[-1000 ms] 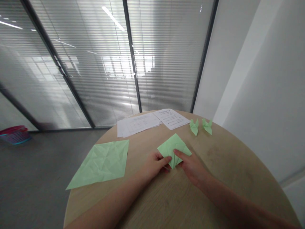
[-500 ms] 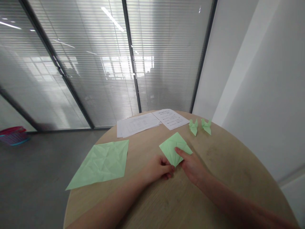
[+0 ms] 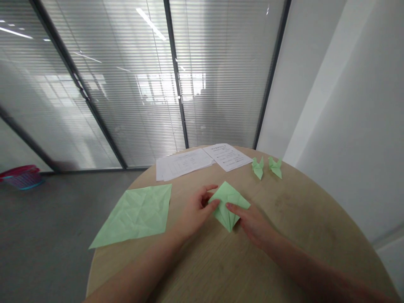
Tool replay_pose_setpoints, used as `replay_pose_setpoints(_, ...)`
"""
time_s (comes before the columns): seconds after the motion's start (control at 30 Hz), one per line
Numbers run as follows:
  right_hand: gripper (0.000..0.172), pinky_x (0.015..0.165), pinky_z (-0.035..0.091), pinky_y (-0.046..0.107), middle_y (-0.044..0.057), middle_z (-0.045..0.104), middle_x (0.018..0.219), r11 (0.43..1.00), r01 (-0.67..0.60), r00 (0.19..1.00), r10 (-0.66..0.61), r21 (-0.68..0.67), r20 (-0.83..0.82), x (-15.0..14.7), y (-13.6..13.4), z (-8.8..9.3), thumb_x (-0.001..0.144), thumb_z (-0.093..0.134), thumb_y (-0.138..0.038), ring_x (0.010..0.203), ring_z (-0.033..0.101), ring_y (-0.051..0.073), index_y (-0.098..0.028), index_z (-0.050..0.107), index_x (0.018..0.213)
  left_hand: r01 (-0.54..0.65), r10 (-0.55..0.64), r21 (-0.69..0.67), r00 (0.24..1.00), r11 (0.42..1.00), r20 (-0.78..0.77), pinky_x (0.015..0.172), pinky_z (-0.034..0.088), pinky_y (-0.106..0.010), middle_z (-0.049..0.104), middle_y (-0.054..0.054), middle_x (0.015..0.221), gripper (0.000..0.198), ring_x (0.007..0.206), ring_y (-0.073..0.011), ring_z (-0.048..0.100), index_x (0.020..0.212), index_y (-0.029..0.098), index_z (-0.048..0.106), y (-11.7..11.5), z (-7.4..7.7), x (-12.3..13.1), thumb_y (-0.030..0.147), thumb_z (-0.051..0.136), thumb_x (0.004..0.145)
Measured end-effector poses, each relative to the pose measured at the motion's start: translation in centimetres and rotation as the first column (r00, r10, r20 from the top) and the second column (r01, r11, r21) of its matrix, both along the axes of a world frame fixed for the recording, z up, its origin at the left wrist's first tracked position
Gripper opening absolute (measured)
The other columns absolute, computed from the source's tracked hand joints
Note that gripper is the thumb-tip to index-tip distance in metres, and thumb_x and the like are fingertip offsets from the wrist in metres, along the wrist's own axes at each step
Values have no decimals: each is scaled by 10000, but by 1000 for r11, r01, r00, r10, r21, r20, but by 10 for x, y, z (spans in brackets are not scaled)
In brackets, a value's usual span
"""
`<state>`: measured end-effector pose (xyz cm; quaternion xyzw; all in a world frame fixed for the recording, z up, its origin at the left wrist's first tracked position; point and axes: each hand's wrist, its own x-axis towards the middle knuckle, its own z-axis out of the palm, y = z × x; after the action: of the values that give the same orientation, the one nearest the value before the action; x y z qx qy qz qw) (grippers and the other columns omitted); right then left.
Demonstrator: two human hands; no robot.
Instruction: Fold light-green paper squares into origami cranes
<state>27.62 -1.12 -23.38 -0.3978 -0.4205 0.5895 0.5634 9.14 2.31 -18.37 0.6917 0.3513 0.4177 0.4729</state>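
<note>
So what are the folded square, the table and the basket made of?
Folded square: likely paper, matt, since it shows crisp creases. Table: wood or wood-look laminate, dull, with faint grain. Basket: probably plastic, judging by its pink and blue colours and holey sides; finish too blurry to tell.

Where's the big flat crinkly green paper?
In the head view, the green paper lies at the table's left edge, left of the left hand and nearer than the white papers.
</note>
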Motion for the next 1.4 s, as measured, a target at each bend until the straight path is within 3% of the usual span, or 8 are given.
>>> replay_pose_setpoints(0.13, 350, 932, 546, 433, 94, 766, 1107, 999, -37, 999, 37, -2, 33, -1, -3, 4, 766, 839, -431, 1015, 712, 301, -236, 765, 1047, -39, 39, -11, 997, 999, -63, 636, 466, -286, 719, -34, 820, 473, 719, -187, 635, 1296, 157, 629, -6, 0, 4, 373, 650, 876)
replay_pose_setpoints(0.37, 462, 767, 567, 354, 45, 770, 1030, 997, 12, 985, -25, 80, 169, 15, 5, 11, 784, 799, -419, 862, 721, 232, -264, 641, 1190, -49, 46, -32, 995, 998, -92, 633, 459, -284, 730, -19, 809, 531, 698, -182, 626, 1369, 164, 622, -1, -1, 1, 339, 634, 867)
replay_pose_setpoints(0.6, 409, 788, 581, 383, 40, 777, 1034, 993, -30, 981, 8, 113, 192, 14, 8, 7, 794, 756, -386, 885, 738, 245, -279, 646, 1174, -48, 47, -8, 997, 999, -63, 894, 530, -381, 764, -91, 1152, 458, 1005, -250, 688, 1295, 189, 694, 3, -12, 1, 276, 665, 846)
replay_pose_setpoints(0.73, 431, 876, 586, 412, 45, 758, 1136, 986, -13, 974, -25, 164, 223, 10, 5, 6, 804, 731, -364, 998, 729, 256, -293, 662, 1223, -83, 83, 3, 995, 997, -47, 853, 543, -379, 769, -107, 1123, 378, 928, -241, 692, 1195, 175, 739, 3, -13, 2, 276, 677, 836)
replay_pose_setpoints(0.9, 346, 861, 587, 423, 53, 768, 1077, 985, 29, 966, -72, 173, 250, 10, 2, 7, 807, 715, -380, 949, 735, 258, -281, 715, 1138, -91, 91, -52, 996, 995, 15, 681, 512, -307, 762, -77, 897, 287, 738, -189, 657, 1059, 140, 744, 0, -10, 3, 291, 676, 824)
replay_pose_setpoints(1.1, 285, 784, 574, 387, 46, 770, 963, 985, 67, 961, -106, 156, 257, 12, 5, 4, 782, 732, -383, 851, 722, 239, -268, 711, 1042, -109, 112, -79, 993, 991, 26, 602, 443, -268, 698, -31, 731, 209, 646, -158, 600, 899, 154, 729, 1, -9, 3, 337, 711, 801)
replay_pose_setpoints(1.2, 212, 752, 555, 361, 36, 753, 884, 985, 71, 955, -113, 157, 274, 13, 7, 3, 754, 745, -385, 813, 698, 226, -258, 701, 918, -79, 82, -68, 996, 995, 40, 679, 478, -295, 733, -61, 815, 179, 730, -181, 633, 820, 167, 732, 3, -10, 3, 340, 732, 774)
replay_pose_setpoints(1.4, 117, 835, 531, 342, 35, 746, 984, 971, 83, 943, -149, 225, 297, 17, 9, 6, 733, 713, -352, 930, 683, 220, -245, 687, 774, 28, -16, -117, 995, 993, 101, 817, 489, -330, 759, -86, 1010, 172, 914, -226, 662, 768, 181, 735, 2, -8, 3, 343, 780, 734)
